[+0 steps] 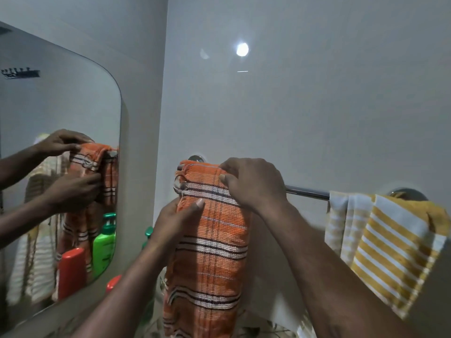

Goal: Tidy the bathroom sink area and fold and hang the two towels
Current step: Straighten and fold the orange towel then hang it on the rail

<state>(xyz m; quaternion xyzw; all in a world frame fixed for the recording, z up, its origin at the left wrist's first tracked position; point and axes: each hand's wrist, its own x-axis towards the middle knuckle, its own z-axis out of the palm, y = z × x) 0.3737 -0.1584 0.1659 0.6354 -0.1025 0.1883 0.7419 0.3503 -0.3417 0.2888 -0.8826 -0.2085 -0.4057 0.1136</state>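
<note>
The person is standing at the towel rail [307, 192], hanging the second of the two towels. The orange towel [212, 240] is lying folded over the left end of the rail, its long front panel dropping straight down toward the counter. The yellow towel [390, 245] is already draped at the right end, well apart from the orange one, with bare rail showing between them.

The right hand [253, 182] is resting on top of the orange towel where it is bending over the rail, fingers curled down and pressing the fold, thumb tucked against the front face. The left hand [175, 222] is sitting lower on the left edge, thumb on the front and fingers going round behind, pinching the hem (the frayed corner just above it is looking a little bunched).

So the hanging step is, I would judge, nearly finished; what is left is squaring up. The next move is probably calling for a light downward tug and a smoothing pass along the left edge, so the stripes sit level and the fringe lies flat, before both hands let go.

Beside the mirror [73, 167], green and red bottles [146, 236] are standing at the wall; whether the sink area is tidy I cannot tell from here.
</note>
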